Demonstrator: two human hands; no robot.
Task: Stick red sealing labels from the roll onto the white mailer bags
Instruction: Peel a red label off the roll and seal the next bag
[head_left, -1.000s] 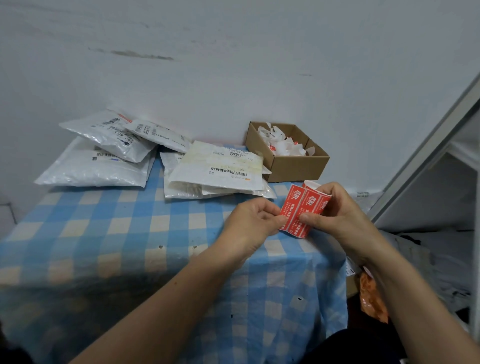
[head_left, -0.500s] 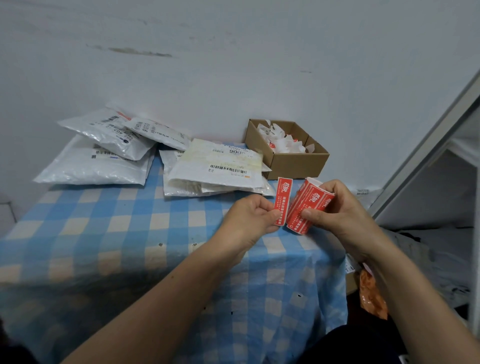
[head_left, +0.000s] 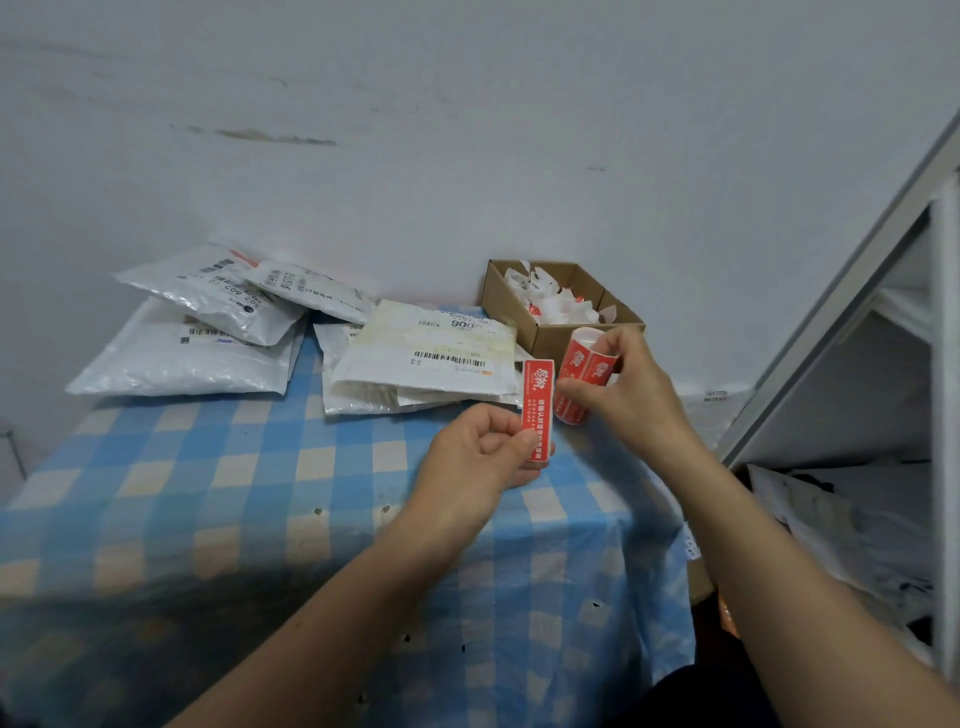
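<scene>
Risk of folding: label (head_left: 537, 395) pinched at one end by left hand (head_left: 478, 460), free to curl; roll (head_left: 575, 376) gripped in right hand (head_left: 641, 397).

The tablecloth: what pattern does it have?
The tablecloth has blue, white and cream checks, clearest in the head view.

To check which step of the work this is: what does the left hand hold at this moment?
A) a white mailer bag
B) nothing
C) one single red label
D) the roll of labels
C: the left hand pinches one red label by its lower end, while the right hand holds the roll.
</scene>
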